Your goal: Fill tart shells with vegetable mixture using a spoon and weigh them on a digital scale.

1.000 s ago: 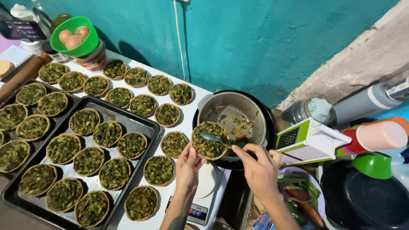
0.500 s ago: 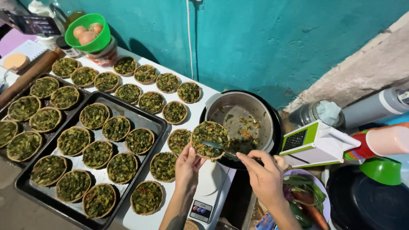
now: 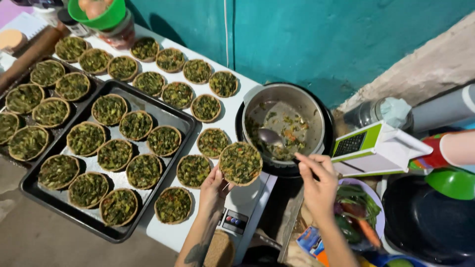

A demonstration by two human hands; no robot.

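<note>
1. Since the earlier frame, the spoon (image 3: 271, 137) has been drawn back off the filled tart (image 3: 240, 163) into the steel pot (image 3: 284, 126), and the tart has been lowered slightly toward the table's near edge.
2. The tart is held by the left hand (image 3: 213, 190), fingers curled under its rim, above the white kitchen scale (image 3: 242, 207) at the near edge.
3. The spoon's handle is pinched by the right hand (image 3: 319, 183), fingers closed narrowly round it; the bowl rests inside the pot, among scraps of green filling.
4. Just left of the held tart, filled tarts are set in rows on a dark baking tray (image 3: 163, 111).
5. Toward the far edge, more tarts lie directly on the white table (image 3: 232, 104), with a green bowl (image 3: 96, 17) at the far left corner.
6. At the right, a green-and-white grater (image 3: 376, 148) lies beside the pot.
</note>
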